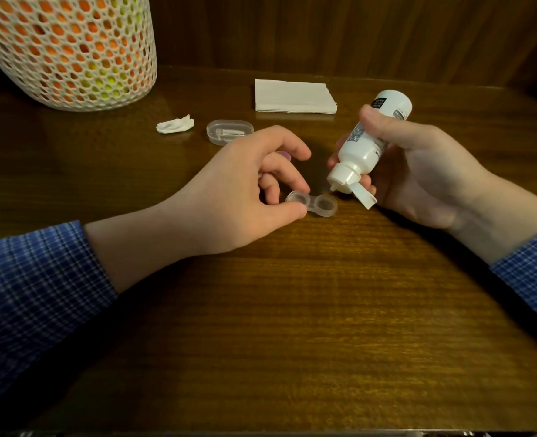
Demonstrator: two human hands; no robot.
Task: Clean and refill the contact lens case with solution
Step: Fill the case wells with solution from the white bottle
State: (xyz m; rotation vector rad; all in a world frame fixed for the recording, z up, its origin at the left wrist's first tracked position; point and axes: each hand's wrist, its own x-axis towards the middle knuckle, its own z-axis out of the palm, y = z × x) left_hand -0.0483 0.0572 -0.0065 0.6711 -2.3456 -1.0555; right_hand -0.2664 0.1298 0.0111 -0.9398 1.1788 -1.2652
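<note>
- The contact lens case (313,205), a clear double-well piece with both wells uncapped, lies flat on the wooden desk (292,310) between the two hands.
- The left hand (229,197) pinches the case's left well: the thumb presses its near edge and a fingertip rests on its far rim, so this grip is closed on the case.
- The right well sits free, its opening facing up.
- The right hand (418,171) wraps around the solution bottle (371,143), a white bottle with a printed label; this grip is closed firmly on the bottle's body.
- The bottle is tilted with its nozzle pointing down and to the left, near the case's right well but above and slightly behind it, not touching.
- The bottle's flip cap (364,195) hangs open on its hinge below the nozzle.
- A small purple object (284,155) shows behind the left fingers; what it is cannot be told.
- Farther back on the desk rests a clear oval container (229,131), with a crumpled tissue (175,124) just to its left.
- A folded white napkin stack (294,96) lies behind, near the back wall.
- A white mesh basket (68,48) holding orange and green round things stands at the far left corner.
- Both forearms wear blue checked sleeves (34,285).
</note>
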